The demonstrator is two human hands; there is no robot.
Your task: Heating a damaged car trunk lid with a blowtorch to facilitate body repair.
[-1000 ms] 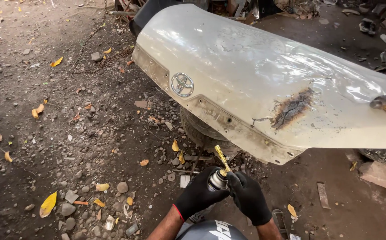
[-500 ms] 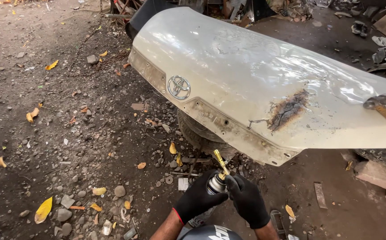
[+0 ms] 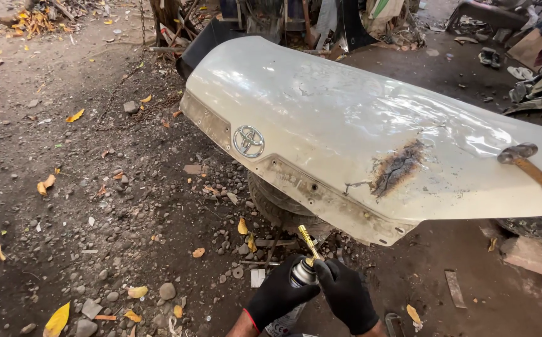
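Open gravel ground (image 3: 96, 206) lay to the left of the hands, strewn with stones and yellow leaves, while the lower edge of a white car boot lid (image 3: 346, 125) overhung close above and to the right. Both hands wore black gloves: the left hand (image 3: 277, 293) had its grip clamped round a small metal gas canister (image 3: 301, 274), and the right hand (image 3: 346, 296) had its fingers closed on the canister's top, where a brass torch nozzle (image 3: 309, 242) pointed up toward the lid's rim. The lid bore a round chrome emblem (image 3: 248, 141) near its left end and a burnt, rusty patch (image 3: 399, 167) further right (paint gone there). A hammer (image 3: 533, 171) rested on the lid's far right. Scrap and clutter crowded the shaded background
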